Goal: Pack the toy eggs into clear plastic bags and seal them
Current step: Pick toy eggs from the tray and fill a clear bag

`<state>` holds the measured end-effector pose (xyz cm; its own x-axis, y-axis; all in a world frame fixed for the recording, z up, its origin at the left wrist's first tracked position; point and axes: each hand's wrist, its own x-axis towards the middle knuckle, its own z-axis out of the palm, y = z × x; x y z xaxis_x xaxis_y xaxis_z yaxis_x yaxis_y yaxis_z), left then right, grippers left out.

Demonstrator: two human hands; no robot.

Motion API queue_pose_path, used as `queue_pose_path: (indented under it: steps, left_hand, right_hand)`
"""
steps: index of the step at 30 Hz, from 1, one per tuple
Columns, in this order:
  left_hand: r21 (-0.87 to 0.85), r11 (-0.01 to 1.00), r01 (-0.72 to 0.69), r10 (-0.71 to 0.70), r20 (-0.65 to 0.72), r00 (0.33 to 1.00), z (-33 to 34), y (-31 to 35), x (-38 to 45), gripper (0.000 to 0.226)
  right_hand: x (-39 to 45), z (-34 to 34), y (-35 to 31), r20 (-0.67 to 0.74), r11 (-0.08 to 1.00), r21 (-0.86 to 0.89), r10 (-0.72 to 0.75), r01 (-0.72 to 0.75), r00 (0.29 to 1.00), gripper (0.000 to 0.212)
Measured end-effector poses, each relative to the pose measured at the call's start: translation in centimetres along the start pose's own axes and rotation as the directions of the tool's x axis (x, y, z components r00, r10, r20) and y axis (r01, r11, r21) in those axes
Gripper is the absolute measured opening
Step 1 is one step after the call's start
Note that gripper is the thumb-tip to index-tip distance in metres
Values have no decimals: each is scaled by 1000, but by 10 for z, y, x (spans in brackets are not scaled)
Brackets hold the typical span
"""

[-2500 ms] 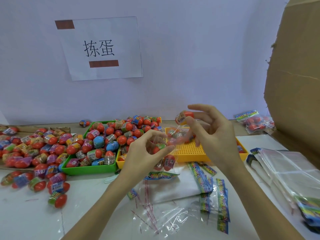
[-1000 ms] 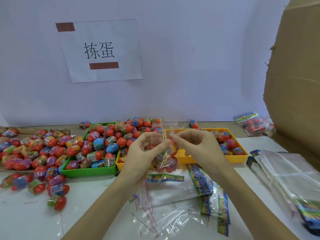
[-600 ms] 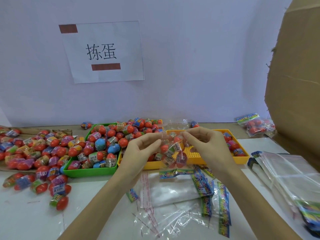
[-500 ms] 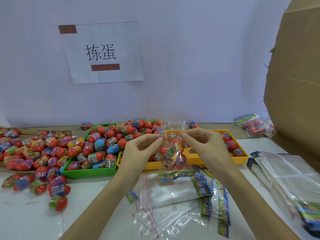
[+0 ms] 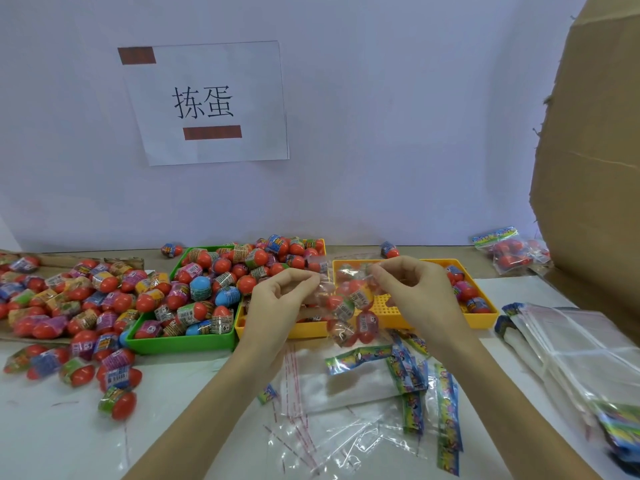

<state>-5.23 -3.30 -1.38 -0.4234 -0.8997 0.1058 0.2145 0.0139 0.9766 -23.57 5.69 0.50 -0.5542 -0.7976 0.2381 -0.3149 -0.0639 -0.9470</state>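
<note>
Both hands hold a clear bag point(image 5: 346, 306) w/ toy eggs inside, raised above the white surface point(image 5: 52, 431). Left hand point(image 5: 280, 303) pinches its top left edge, thumb & forefinger closed on the film; right hand point(image 5: 415, 292) pinches the top right edge the same way. Just behind the grip: yellow tray point(image 5: 485, 320); left of it, green tray point(image 5: 180, 342) heaped w/ eggs. Below the grip, empty bags point(image 5: 346, 438) lie flat. Behind: pale wall w/ paper sign point(image 5: 207, 102); far right, cardboard box point(image 5: 595, 168).
</note>
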Motion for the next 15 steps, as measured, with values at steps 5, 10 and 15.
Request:
queue_pose_path:
  steps: [5, 10, 15]
  left_hand:
    - [120, 988, -93, 89, 34, 995, 1, -1, -2, 13]
    - [221, 944, -247, 231, 96, 968, 6, 0, -8, 19]
    - [239, 918, -318, 295, 125, 947, 11, 0, -12, 18]
  right_hand:
    - [-8, 14, -3, -191, 941, -178, -321, 289, 928, 27]
    - [-15, 24, -5, 7, 547, -479, -780, 687, 626, 12]
    - [-14, 25, -1, 90, 535, -512, -745, 672, 661, 18]
